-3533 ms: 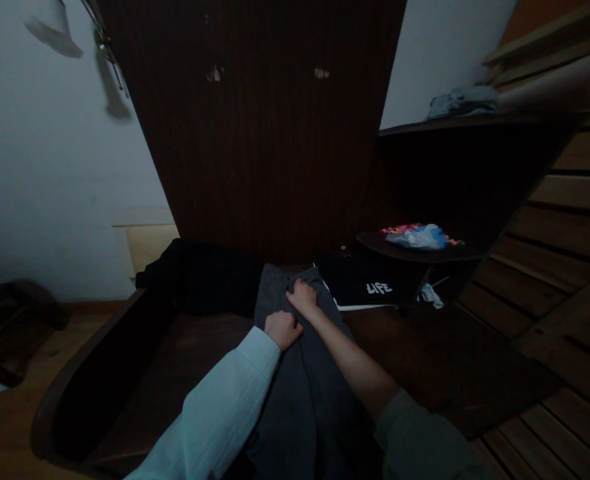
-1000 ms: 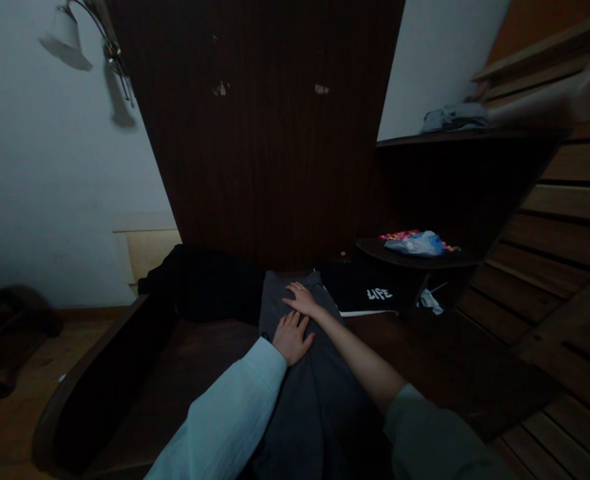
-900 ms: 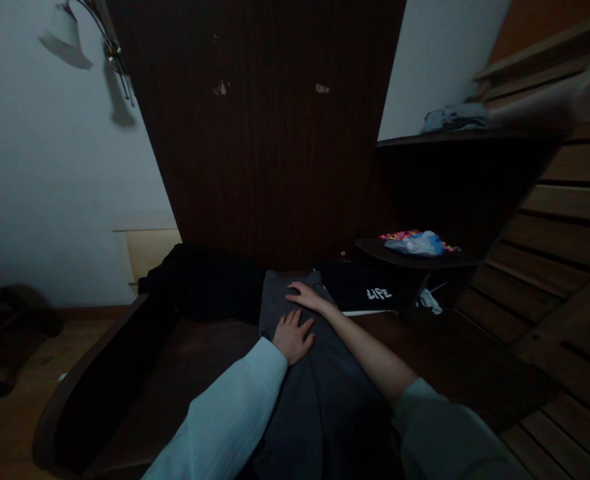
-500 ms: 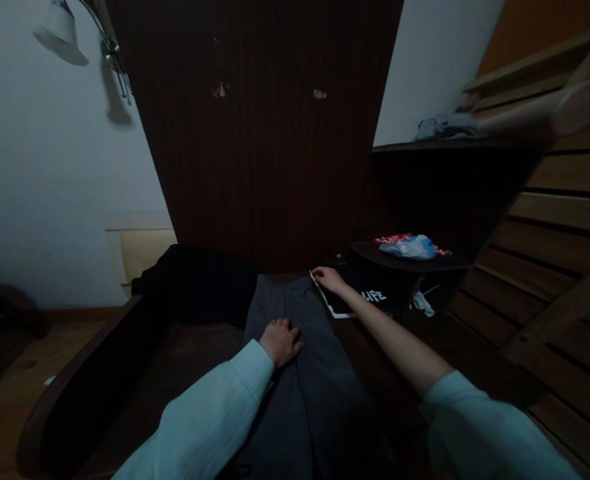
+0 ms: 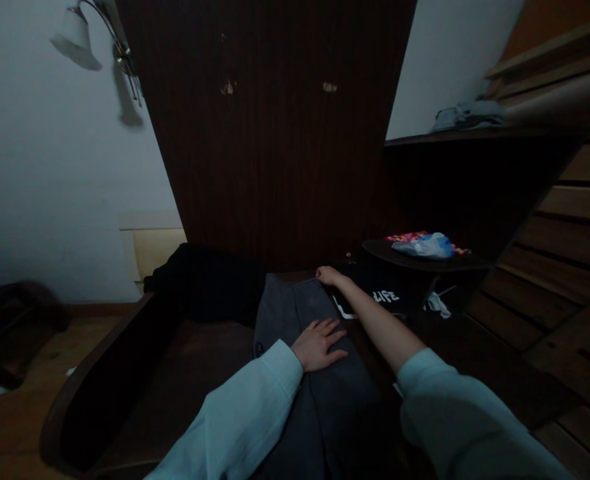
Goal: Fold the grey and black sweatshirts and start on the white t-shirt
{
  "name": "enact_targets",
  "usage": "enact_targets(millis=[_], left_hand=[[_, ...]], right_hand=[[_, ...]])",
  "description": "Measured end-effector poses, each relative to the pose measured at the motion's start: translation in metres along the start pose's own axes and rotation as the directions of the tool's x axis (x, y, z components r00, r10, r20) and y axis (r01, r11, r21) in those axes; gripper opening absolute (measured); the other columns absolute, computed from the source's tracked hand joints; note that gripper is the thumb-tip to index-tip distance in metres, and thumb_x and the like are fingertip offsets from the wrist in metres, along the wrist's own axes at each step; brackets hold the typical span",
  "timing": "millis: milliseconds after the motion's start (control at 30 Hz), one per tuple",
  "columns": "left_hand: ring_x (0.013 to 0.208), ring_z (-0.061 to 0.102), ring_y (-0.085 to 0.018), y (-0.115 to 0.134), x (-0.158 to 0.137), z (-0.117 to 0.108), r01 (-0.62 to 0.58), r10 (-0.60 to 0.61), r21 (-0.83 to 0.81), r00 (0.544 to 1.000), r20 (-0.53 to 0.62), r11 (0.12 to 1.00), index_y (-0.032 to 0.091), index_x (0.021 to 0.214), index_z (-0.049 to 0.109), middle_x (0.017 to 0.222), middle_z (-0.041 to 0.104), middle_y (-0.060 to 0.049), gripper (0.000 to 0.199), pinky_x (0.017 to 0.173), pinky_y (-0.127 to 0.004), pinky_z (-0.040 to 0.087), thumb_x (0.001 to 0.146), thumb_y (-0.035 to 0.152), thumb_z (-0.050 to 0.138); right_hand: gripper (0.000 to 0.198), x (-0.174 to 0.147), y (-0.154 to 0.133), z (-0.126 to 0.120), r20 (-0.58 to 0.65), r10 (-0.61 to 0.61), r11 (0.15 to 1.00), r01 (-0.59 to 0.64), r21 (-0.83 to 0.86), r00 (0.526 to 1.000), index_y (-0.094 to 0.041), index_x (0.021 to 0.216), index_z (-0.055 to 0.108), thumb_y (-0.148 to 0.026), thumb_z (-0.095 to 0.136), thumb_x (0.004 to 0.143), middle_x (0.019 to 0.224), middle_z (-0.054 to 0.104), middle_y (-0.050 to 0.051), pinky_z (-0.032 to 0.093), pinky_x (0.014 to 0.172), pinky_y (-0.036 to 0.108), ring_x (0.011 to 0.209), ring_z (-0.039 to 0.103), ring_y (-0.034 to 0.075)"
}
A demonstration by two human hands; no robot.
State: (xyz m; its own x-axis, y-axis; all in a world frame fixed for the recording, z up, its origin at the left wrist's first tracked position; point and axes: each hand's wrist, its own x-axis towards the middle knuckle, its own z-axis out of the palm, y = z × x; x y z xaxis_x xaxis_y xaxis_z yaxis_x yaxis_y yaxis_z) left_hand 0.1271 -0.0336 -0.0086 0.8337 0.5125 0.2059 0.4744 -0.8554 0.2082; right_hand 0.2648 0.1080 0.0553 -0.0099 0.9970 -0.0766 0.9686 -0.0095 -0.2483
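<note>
Dark grey trousers (image 5: 295,303) lie lengthwise on the dark wooden bench, waistband at the far end and legs toward me. My left hand (image 5: 319,343) rests flat on them, fingers spread. At the right corner of the waistband, my right hand (image 5: 329,275) has its fingers curled closed on the fabric; the fingertips are partly hidden. Just right of the trousers is a black item with white "LIFE" lettering and a pale edge (image 5: 385,295), partly covered by my right forearm.
Black cloth (image 5: 207,283) is heaped at the bench's back left, near the curved armrest (image 5: 82,400). A tall dark wooden panel (image 5: 269,153) rises behind. On the right, a low shelf (image 5: 425,262) carries a plastic bag (image 5: 427,245); folded cloth (image 5: 467,115) lies on the upper shelf.
My left hand has slid right across the trousers and its fingers have spread. My right hand has gone from the black item's edge to the waistband corner. The view has shifted slightly left.
</note>
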Motion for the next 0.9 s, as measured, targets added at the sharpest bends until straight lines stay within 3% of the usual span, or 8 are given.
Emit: enact_targets(millis=[333,467,567,667,733,800,900], left_hand=[[0.128,0.025,-0.024,-0.001,0.000,0.001,-0.010,0.011,-0.038,1.000,0.027,0.999,0.023,0.128,0.035,0.138,0.034,-0.009,0.056,0.100,-0.048,0.023,0.083,0.054,0.031],[0.126,0.029,-0.023,-0.001,0.002,-0.002,-0.001,-0.001,-0.123,1.000,-0.020,0.992,0.022,0.126,0.039,0.134,0.039,-0.009,0.052,0.101,-0.046,0.024,0.083,0.050,0.037],[0.115,0.045,-0.018,-0.011,0.000,-0.016,0.017,-0.032,-0.263,0.998,-0.053,0.965,0.019,0.120,0.047,0.122,0.053,-0.007,0.042,0.097,-0.034,0.034,0.085,0.041,0.038],[0.100,0.055,-0.015,-0.035,-0.012,-0.038,0.122,-0.175,-0.336,0.976,-0.131,0.934,0.018,0.106,0.057,0.106,0.062,-0.004,0.031,0.089,-0.027,0.041,0.085,0.034,0.039],[0.100,0.054,-0.016,-0.056,-0.027,-0.050,0.259,-0.344,-0.303,0.898,-0.273,0.917,0.018,0.099,0.059,0.104,0.062,-0.005,0.026,0.091,-0.029,0.039,0.083,0.029,0.042],[0.106,0.050,-0.018,-0.077,-0.043,-0.058,0.421,-0.505,-0.282,0.766,-0.399,0.862,0.017,0.099,0.058,0.107,0.060,-0.007,0.024,0.094,-0.031,0.035,0.081,0.022,0.043],[0.096,0.055,-0.018,-0.102,-0.060,-0.058,0.666,-0.750,-0.348,0.550,-0.368,0.660,0.014,0.100,0.055,0.101,0.061,-0.010,0.024,0.084,-0.029,0.041,0.080,0.020,0.044]], right_hand=[[0.030,0.001,-0.020,0.005,-0.097,0.093,0.995,-0.088,0.050,0.991,-0.010,0.103,0.061,-0.013,0.044,0.079,0.112,0.057,0.019,0.042,0.076,0.028,0.102,0.055,0.025],[0.024,0.001,-0.040,0.013,-0.085,-0.050,0.987,0.062,0.149,0.995,-0.018,0.097,0.064,-0.023,0.046,0.081,0.107,0.062,0.009,0.041,0.075,0.021,0.098,0.056,0.018],[0.015,-0.003,-0.049,0.025,-0.020,-0.145,0.964,0.146,0.224,0.989,-0.018,0.080,0.068,-0.028,0.060,0.072,0.089,0.068,0.005,0.042,0.067,0.019,0.082,0.061,0.016],[0.015,-0.009,-0.047,0.039,-0.014,-0.177,0.941,0.174,0.289,0.984,-0.017,0.077,0.067,-0.024,0.067,0.064,0.084,0.068,0.002,0.043,0.065,0.019,0.075,0.060,0.014],[0.017,-0.012,-0.045,0.047,-0.043,-0.170,0.929,0.175,0.325,0.984,-0.017,0.082,0.066,-0.022,0.066,0.065,0.088,0.067,0.001,0.043,0.066,0.019,0.077,0.059,0.013],[0.017,-0.013,-0.044,0.052,-0.066,-0.144,0.924,0.158,0.349,0.987,-0.017,0.083,0.064,-0.020,0.064,0.067,0.089,0.066,0.002,0.043,0.067,0.020,0.079,0.059,0.013],[0.016,-0.011,-0.046,0.055,-0.085,-0.085,0.925,0.111,0.362,0.993,-0.017,0.083,0.063,-0.016,0.063,0.066,0.090,0.065,0.003,0.042,0.068,0.021,0.082,0.058,0.014]])
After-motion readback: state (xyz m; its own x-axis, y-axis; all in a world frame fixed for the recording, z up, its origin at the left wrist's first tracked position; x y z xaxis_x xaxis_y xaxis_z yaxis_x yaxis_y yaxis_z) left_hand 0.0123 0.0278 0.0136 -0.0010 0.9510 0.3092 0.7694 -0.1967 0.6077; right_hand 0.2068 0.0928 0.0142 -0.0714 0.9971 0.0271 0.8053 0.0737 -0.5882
